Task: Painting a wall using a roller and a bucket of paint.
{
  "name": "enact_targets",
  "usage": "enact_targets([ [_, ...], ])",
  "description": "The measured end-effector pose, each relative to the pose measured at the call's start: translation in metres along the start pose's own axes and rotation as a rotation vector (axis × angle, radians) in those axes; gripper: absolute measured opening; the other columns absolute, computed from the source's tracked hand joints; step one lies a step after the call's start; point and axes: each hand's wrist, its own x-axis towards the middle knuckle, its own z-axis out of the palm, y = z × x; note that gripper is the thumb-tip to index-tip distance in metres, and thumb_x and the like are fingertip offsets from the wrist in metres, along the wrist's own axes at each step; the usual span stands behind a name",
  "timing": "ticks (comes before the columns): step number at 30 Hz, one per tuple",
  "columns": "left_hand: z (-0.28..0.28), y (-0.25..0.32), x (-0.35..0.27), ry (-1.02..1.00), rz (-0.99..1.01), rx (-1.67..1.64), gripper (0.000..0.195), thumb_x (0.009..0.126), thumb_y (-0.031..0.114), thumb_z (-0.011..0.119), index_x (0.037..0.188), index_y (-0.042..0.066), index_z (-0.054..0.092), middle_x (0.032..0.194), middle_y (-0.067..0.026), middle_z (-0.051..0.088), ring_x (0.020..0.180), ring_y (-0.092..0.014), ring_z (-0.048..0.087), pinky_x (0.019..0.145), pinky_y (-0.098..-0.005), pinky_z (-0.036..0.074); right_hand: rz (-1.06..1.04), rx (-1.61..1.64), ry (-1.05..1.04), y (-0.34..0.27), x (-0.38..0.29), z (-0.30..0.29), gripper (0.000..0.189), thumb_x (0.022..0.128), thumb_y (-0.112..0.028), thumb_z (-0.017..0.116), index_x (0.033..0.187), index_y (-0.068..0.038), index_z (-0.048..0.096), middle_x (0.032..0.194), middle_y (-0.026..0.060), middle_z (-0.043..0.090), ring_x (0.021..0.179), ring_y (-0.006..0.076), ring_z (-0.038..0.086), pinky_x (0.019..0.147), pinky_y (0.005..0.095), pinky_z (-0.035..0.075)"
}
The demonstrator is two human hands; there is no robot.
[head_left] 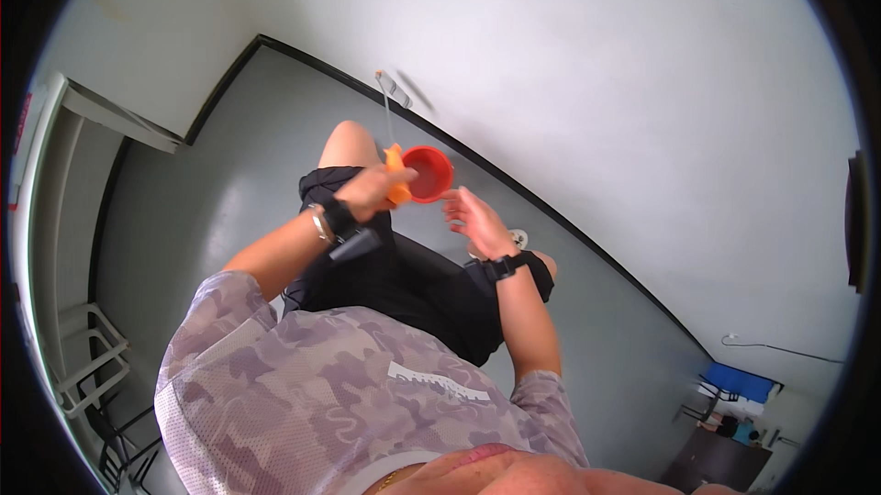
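My left hand (pixel 375 190) grips the orange handle (pixel 394 175) of a paint roller. Its thin metal rod runs up to a pale roller cover (pixel 394 88), which is at the white wall (pixel 550 82) just above the dark baseboard. Right beside the handle is a red bucket (pixel 440 175), its mouth towards me; reddish shadow hides what is inside. My right hand (pixel 482 221) has its fingers apart, close to the bucket's lower right rim. Whether a fingertip touches the rim, I cannot tell.
A black baseboard (pixel 495 177) divides the wall from the grey floor (pixel 227 151). My bent knees flank the bucket. White-framed furniture (pixel 96 350) stands at the left rim. Towards the lower right are a dark table (pixel 716 460), a blue panel (pixel 740 383) and a cable (pixel 778 346) on the wall.
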Motion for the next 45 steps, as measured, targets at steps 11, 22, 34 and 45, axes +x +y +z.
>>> enact_targets([
  [11, 0.024, -0.007, 0.003, -0.462, 0.371, 0.946, 0.045, 0.089, 0.043, 0.061, 0.1, -0.001, 0.059, 0.08, -0.0092, 0.064, 0.074, -0.016, 0.063, 0.065, -0.0284, 0.049, 0.258, 0.204, 0.07, 0.05, -0.039, -0.048, 0.021, 0.089, -0.018, 0.056, 0.106, -0.006, 0.052, 0.091, 0.0059, 0.059, 0.086, 0.016, 0.058, 0.074, 0.0313, 0.049],
  [22, -0.085, 0.004, 0.092, 0.022, 0.036, -0.28, 0.011, 0.091, 0.018, 0.055, 0.094, 0.007, 0.054, 0.079, -0.0013, 0.054, 0.07, -0.011, 0.055, 0.064, -0.0234, 0.049, 0.083, -0.098, 0.249, -0.009, -0.112, -0.015, 0.012, 0.091, -0.013, 0.055, 0.098, -0.007, 0.048, 0.073, -0.0006, 0.047, 0.055, 0.0082, 0.049, 0.05, 0.0213, 0.041],
  [34, -0.066, 0.027, 0.076, 0.03, -0.002, -0.112, 0.011, 0.092, 0.016, 0.056, 0.094, 0.006, 0.054, 0.081, -0.0033, 0.055, 0.073, -0.013, 0.057, 0.069, -0.0261, 0.049, -0.091, -1.168, 0.744, 0.025, -0.082, -0.1, 0.031, 0.094, -0.032, 0.054, 0.086, -0.002, 0.053, 0.061, 0.0123, 0.052, 0.052, 0.0246, 0.051, 0.053, 0.0343, 0.042],
  [45, -0.08, 0.013, 0.089, -0.008, 0.018, -0.245, 0.007, 0.091, 0.01, 0.055, 0.091, 0.003, 0.054, 0.078, -0.0058, 0.055, 0.071, -0.014, 0.056, 0.066, -0.0274, 0.05, -0.32, -1.168, 0.777, -0.019, -0.081, -0.067, 0.027, 0.096, -0.026, 0.05, 0.087, -0.001, 0.055, 0.057, 0.0105, 0.053, 0.051, 0.0238, 0.054, 0.049, 0.0346, 0.042],
])
